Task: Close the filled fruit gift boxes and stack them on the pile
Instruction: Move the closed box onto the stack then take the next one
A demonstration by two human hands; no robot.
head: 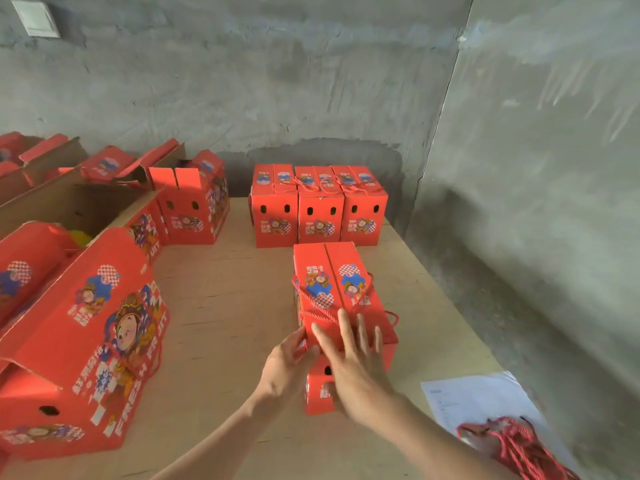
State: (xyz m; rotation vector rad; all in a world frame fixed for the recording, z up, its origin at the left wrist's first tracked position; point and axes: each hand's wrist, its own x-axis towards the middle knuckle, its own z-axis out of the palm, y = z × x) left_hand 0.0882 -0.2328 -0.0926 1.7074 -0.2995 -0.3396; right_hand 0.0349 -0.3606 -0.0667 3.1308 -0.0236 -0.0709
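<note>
Head view: well left of the closed gift box, open gift boxes stand on the counter with flaps up. Something yellow shows inside one; the rest of their contents is hidden. The left hand curls its fingers round the closed gift box's near left corner. The right hand lies on its lid, fingers spread. Behind it stand three closed boxes; to its right lie a paper sheet and red cords.

The box under the right hand is showing bright red, with blue and red-white checkered patches, cartoon figures and a red cord. Beyond the grip, three boxes are repeating that print. Right of it, white paper is carrying seemingly red cords.
</note>
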